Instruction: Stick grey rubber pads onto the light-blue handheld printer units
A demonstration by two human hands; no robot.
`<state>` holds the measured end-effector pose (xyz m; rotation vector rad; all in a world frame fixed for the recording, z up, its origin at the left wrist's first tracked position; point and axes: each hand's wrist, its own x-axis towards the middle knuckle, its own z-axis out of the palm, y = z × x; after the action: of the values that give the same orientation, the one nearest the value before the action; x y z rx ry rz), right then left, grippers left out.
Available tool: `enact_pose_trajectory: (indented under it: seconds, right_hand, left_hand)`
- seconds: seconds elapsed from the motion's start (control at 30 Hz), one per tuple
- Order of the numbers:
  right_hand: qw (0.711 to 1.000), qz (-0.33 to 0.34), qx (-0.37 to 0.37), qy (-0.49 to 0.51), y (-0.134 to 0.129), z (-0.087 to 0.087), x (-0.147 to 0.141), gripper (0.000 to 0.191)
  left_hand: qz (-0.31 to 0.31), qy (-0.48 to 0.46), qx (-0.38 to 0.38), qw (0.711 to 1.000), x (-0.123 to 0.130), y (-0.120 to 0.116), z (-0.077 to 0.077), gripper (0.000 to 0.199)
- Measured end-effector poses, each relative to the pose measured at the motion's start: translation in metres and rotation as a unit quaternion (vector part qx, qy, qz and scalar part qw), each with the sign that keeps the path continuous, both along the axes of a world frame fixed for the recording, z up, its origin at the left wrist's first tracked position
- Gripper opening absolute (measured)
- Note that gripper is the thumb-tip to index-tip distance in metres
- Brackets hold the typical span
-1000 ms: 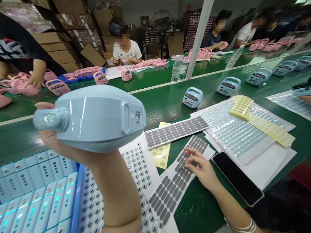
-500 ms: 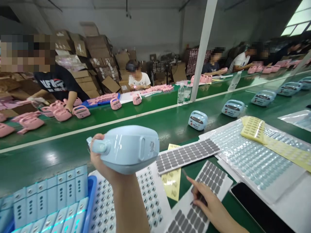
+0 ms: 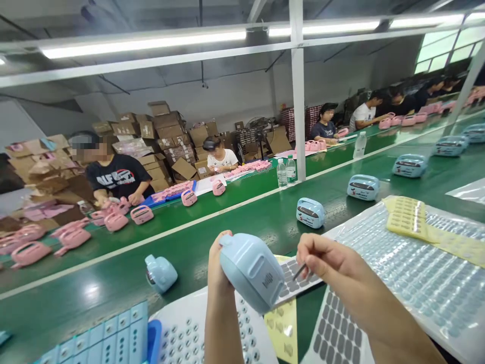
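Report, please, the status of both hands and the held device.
Left hand holding blue device, tilted. Right hand pinching thin grey piece near it. Nothing visible between them.

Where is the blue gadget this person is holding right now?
In the head camera's view, the blue gadget is below centre, in the person's left hand, with the right hand close by on its right.

Pale-blue unit (image 3: 252, 273) in L hand (image 3: 218, 263) (tilted)
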<state>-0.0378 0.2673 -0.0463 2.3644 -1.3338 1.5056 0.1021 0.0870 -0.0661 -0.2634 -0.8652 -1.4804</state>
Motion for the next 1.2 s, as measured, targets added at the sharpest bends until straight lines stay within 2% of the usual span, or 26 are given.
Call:
enact_pose_trajectory:
  seconds: [0.07, 0.13, 0.23, 0.5, 0.83, 1.07, 1.13, 1.2]
  right_hand:
    - [0.998, -0.029, 0.044, -0.025, -0.002, -0.008, 0.014, 0.032]
    - [0.997, -0.044, 0.053, -0.032, -0.008, -0.013, 0.021, 0.032]
    - [0.998, -0.029, 0.052, -0.037, -0.014, -0.014, 0.022, 0.038]
    - [0.998, -0.045, 0.04, -0.023, -0.009, -0.009, 0.019, 0.031]
    - [0.993, -0.074, -0.096, -0.017, -0.016, -0.012, 0.029, 0.028]
    - [0.965, -0.111, -0.235, -0.038, -0.023, -0.02, 0.033, 0.021]
    - [0.958, -0.117, -0.25, -0.071, -0.024, -0.02, 0.03, 0.021]
    - [0.968, -0.084, -0.218, -0.093, -0.022, -0.016, 0.024, 0.031]
  left_hand:
    - [0.044, -0.033, -0.037, 0.998, -0.001, 0.002, -0.003, 0.066]
    - [0.071, -0.048, -0.07, 0.994, -0.003, 0.003, -0.005, 0.062]
    - [0.076, -0.044, -0.09, 0.992, -0.006, 0.005, -0.005, 0.057]
    - [0.084, -0.043, -0.082, 0.992, -0.008, 0.012, -0.003, 0.054]
    - [0.088, -0.027, -0.084, 0.992, -0.004, 0.017, -0.004, 0.058]
    - [0.083, -0.005, -0.09, 0.993, -0.007, 0.021, -0.003, 0.056]
    - [0.081, -0.001, -0.093, 0.992, -0.008, 0.021, -0.004, 0.054]
    - [0.078, 0.0, -0.092, 0.993, -0.009, 0.02, -0.004, 0.052]
